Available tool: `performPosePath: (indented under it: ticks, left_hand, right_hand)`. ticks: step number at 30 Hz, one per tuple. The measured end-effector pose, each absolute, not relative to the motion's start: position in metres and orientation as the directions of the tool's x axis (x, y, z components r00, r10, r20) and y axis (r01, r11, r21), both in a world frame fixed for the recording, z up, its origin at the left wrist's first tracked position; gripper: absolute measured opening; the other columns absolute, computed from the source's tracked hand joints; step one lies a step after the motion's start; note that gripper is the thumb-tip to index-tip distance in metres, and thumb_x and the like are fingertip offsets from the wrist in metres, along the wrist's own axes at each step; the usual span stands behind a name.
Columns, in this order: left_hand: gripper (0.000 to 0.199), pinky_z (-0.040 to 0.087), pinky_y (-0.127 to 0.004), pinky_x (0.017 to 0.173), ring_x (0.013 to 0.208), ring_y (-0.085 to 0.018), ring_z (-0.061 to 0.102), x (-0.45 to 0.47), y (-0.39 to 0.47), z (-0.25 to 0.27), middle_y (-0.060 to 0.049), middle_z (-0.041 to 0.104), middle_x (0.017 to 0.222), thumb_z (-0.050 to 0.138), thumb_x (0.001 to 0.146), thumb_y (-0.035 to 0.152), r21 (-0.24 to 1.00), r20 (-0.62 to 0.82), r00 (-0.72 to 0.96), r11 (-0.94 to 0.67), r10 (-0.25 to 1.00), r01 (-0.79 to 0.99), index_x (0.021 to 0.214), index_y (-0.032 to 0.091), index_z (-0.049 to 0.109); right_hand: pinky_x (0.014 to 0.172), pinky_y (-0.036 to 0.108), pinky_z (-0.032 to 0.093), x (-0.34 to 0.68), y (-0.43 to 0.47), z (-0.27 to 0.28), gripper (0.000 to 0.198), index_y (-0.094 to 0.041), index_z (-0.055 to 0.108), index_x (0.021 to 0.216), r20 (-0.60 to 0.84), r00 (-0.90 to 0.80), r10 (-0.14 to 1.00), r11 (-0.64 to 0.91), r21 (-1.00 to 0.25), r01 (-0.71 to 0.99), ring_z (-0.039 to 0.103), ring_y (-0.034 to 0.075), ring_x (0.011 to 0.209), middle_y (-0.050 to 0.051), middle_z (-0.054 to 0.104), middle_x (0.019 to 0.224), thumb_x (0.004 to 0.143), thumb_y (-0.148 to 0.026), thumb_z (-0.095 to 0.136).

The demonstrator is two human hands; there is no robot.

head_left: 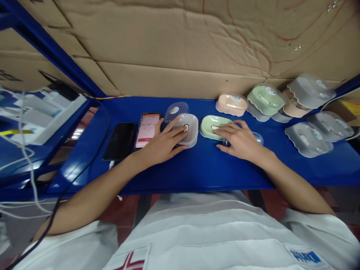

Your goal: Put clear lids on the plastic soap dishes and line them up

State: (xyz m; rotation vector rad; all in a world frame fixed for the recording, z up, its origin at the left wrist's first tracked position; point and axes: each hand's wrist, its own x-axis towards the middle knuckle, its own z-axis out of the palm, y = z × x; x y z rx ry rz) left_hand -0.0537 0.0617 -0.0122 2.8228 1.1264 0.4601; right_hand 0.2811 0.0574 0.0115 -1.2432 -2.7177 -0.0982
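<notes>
My left hand [164, 144] reaches over a pale grey soap dish [193, 129], fingers spread, with fingertips at a small white piece [186, 128] inside it. Behind that dish lies a clear plastic lid [176, 109] with a round sticker. On the other side, my right hand [240, 140] rests over a light green soap dish [206, 123]. Its fingers are stretched out, the tips at a whitish piece [216, 127] in the dish. Another clear lid [258, 138] is partly hidden under the right hand.
Lidded soap boxes stand at the back right: a peach one [231, 104], a green one [266, 98] and several grey ones [309, 138], some stacked. A phone with a running timer [146, 129] and a black phone [119, 140] lie left on the blue table [197, 172]. Cables hang at far left.
</notes>
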Motion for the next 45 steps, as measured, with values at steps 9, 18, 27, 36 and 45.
performPosePath:
  ticks: [9,18,27,36,45]
  left_hand:
    - [0.04,0.007,-0.07,0.132,0.161,-0.04,0.039,-0.057,0.066,-0.011,-0.01,0.074,0.144,0.063,0.105,0.055,0.262,0.281,0.678,-0.734,0.679,0.626,0.131,0.026,0.075]
    - [0.031,0.017,-0.071,0.131,0.168,-0.036,0.026,-0.056,0.064,-0.004,-0.013,0.071,0.145,0.051,0.112,0.047,0.378,0.217,0.693,-0.714,0.688,0.59,0.126,0.022,0.065]
    - [0.031,0.044,-0.054,0.127,0.158,-0.027,0.048,-0.047,0.072,-0.013,-0.016,0.064,0.154,0.042,0.114,0.041,0.58,0.448,0.525,-0.682,0.723,0.445,0.135,0.023,0.056]
    - [0.039,0.044,-0.054,0.121,0.148,-0.032,0.053,-0.039,0.056,-0.006,-0.019,0.055,0.157,0.049,0.113,0.039,0.304,0.48,0.601,-0.764,0.639,0.57,0.147,0.022,0.057]
    - [0.044,0.048,-0.05,0.11,0.126,-0.034,0.064,-0.035,0.031,0.0,-0.016,0.066,0.141,0.075,0.1,0.049,0.126,0.186,0.884,-0.903,0.428,0.411,0.134,0.022,0.069]
  right_hand:
    - [0.101,0.048,0.046,0.284,0.064,0.012,0.018,-0.022,0.071,0.111,0.167,-0.536,0.828,0.553,-0.08,0.829,0.073,0.032,0.119,0.01,0.079,0.13,0.097,-0.028,0.062]
    - [0.098,0.046,0.046,0.289,0.075,0.012,0.025,-0.024,0.07,0.105,0.208,-0.506,0.837,0.537,-0.134,0.833,0.074,0.032,0.104,0.009,0.08,0.107,0.106,-0.044,0.055]
    - [0.104,0.052,0.044,0.288,0.072,0.009,0.045,-0.023,0.072,0.133,0.146,-0.544,0.826,0.559,-0.085,0.825,0.069,0.037,0.126,0.012,0.075,0.138,0.102,-0.055,0.065]
    - [0.097,0.049,0.042,0.282,0.07,0.014,0.019,-0.024,0.071,0.106,0.202,-0.522,0.829,0.541,-0.051,0.839,0.072,0.034,0.108,0.01,0.081,0.11,0.104,-0.039,0.06]
    - [0.096,0.046,0.046,0.29,0.085,0.02,0.03,-0.023,0.07,0.112,0.204,-0.508,0.837,0.527,-0.048,0.848,0.072,0.034,0.099,0.012,0.078,0.102,0.106,-0.045,0.051]
